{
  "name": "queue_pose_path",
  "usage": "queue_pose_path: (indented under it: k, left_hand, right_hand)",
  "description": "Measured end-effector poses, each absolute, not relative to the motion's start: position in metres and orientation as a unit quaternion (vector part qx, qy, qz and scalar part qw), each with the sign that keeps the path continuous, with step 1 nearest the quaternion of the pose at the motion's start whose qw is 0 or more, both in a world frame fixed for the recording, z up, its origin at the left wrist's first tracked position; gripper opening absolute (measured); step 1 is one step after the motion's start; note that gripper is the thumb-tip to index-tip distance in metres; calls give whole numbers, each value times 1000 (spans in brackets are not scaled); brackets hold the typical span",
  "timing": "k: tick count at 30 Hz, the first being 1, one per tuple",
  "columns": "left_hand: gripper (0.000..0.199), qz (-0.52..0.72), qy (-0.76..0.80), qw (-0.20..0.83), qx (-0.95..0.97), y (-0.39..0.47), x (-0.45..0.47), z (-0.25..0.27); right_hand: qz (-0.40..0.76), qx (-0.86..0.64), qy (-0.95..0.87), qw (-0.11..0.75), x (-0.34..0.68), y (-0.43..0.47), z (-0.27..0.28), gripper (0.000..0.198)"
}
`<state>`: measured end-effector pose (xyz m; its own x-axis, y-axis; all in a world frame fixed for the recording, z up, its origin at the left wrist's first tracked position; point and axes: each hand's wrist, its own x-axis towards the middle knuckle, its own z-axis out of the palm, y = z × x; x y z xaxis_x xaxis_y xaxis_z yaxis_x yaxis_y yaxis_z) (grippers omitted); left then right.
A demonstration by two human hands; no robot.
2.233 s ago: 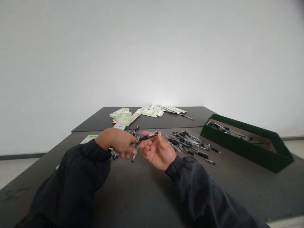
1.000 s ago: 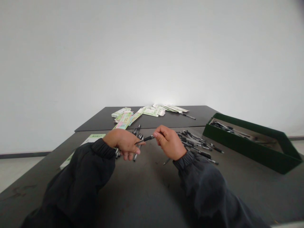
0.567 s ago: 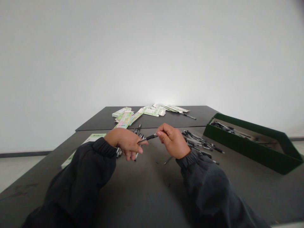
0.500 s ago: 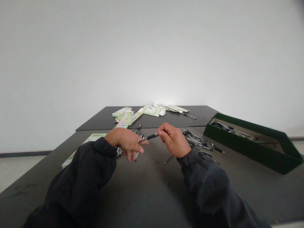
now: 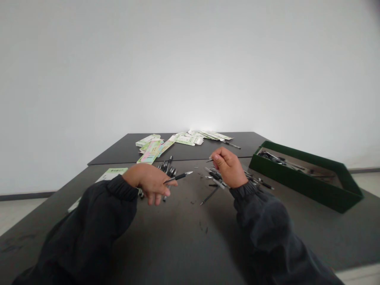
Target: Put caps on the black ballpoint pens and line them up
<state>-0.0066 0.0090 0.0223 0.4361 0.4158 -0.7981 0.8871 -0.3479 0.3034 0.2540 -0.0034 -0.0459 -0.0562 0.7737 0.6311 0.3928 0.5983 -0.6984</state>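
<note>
Head view | left hand (image 5: 148, 182) pinches pen (image 5: 180, 176) by the thumb, tip pointing toward right hand (image 5: 228, 168) | pen above dark table (image 5: 169, 241), between the hands, apart from the right | right hand pinches small piece (image 5: 210, 160), too small to identify, near loose pens (image 5: 219, 183) | green box (image 5: 299, 183) at right, slender items (image 5: 271, 157) inside

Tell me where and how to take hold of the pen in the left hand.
Take the pen by its dark section just behind the silvery tip, probably best from the person's right: that end juts free of the left hand, while the other end lies within that hand's hold.
</note>
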Motion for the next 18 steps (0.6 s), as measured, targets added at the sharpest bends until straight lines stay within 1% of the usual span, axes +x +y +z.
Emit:
queue_pose_path:
  k: [5, 11, 13, 18]
  left_hand:
    - [71, -325, 438, 374, 750, 14, -10, 18]
    - [65, -327, 433, 368, 755, 14, -10, 14]
    - [65, -322, 434, 366, 758, 14, -9, 14]
    - [64, -309, 444, 366, 757, 14, -8, 15]
  right_hand:
    - [212, -407, -721, 519, 234, -10, -48, 19]
    - [225, -392, -774, 443, 215, -21, -49, 15]
    - [247, -392, -770, 440, 211, -22, -53, 15]
    - [340, -386, -720, 465, 211, -19, -58, 19]
